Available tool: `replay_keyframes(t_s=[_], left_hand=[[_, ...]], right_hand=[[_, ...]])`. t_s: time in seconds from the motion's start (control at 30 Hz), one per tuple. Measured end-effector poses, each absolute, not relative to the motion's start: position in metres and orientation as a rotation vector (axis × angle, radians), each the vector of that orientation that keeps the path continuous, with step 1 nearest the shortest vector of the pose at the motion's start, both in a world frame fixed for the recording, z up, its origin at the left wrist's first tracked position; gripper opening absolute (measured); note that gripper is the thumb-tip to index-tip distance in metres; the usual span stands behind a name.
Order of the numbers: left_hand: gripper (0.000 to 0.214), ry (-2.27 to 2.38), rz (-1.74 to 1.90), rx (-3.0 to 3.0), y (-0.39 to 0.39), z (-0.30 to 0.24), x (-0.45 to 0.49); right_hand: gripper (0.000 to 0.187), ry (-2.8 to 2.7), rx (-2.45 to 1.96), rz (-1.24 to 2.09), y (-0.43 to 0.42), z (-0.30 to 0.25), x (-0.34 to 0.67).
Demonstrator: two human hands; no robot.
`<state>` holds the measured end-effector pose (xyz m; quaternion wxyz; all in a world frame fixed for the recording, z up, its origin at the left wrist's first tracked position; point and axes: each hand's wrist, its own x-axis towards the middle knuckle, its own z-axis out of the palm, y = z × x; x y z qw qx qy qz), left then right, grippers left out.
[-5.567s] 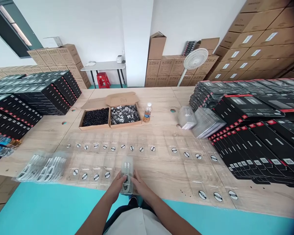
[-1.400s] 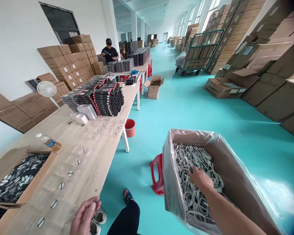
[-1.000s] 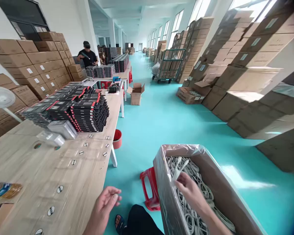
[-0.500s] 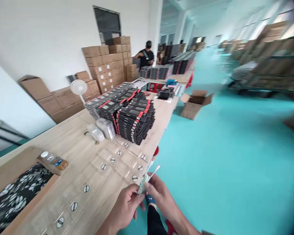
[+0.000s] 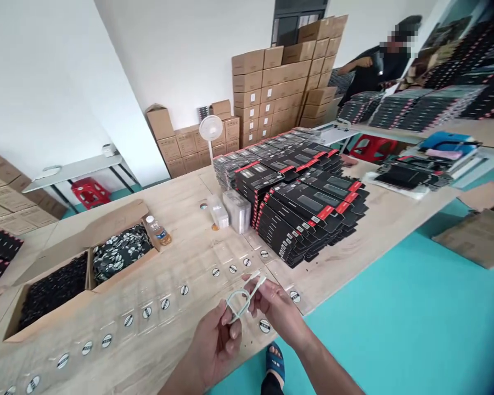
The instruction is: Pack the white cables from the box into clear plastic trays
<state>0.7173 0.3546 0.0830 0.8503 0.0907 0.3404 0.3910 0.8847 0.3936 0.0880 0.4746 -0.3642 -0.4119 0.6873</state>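
Both hands [image 5: 247,323] now hold the cable [image 5: 242,299] over the table [image 5: 177,241]

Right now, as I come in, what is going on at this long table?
A person holds a small white cable with both hands, the left hand and the right hand pinching it just above the near edge of the wooden table. Rows of clear sleeves with round stickers lie on the table below. Stacks of black boxes stand further right, and another person works in the background.
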Motion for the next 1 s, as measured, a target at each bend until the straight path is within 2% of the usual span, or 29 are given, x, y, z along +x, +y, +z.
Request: replay_keyframes(t_s=[0.17,0.3,0.5,0.6,0.7,0.8,0.9,1.0], left_hand=[[0.048,0.699,0.868,0.272,0.353,0.088,0.684],[0.046,0.689,0.934,0.240,0.360,0.087,0.665],[0.040,0.702,1.025,0.078,0.371,0.082,0.642],[0.041,0.763,1.032,0.111,0.367,0.077,0.640],[0.045,0.841,1.027,0.187,0.362,0.074,0.644],[0.049,0.932,1.033,0.275,0.360,0.072,0.648],[0.050,1.084,1.040,0.438,0.361,0.065,0.647],[0.050,1.267,1.036,0.559,0.361,0.052,0.645]], right_hand=[[0.032,-1.575,-1.267,1.284,0.404,0.096,0.851],[0.030,-2.076,-1.138,0.904,0.407,0.098,0.826],[0.030,-1.855,-1.254,0.797,0.403,0.091,0.795],[0.030,-1.767,-1.345,0.541,0.401,0.087,0.789],[0.025,-1.994,-1.287,0.237,0.402,0.088,0.786],[0.018,-2.159,-1.208,0.075,0.405,0.093,0.783],[0.021,-2.221,-1.097,0.051,0.407,0.099,0.781],[0.019,-2.231,-1.027,0.161,0.407,0.104,0.779]])
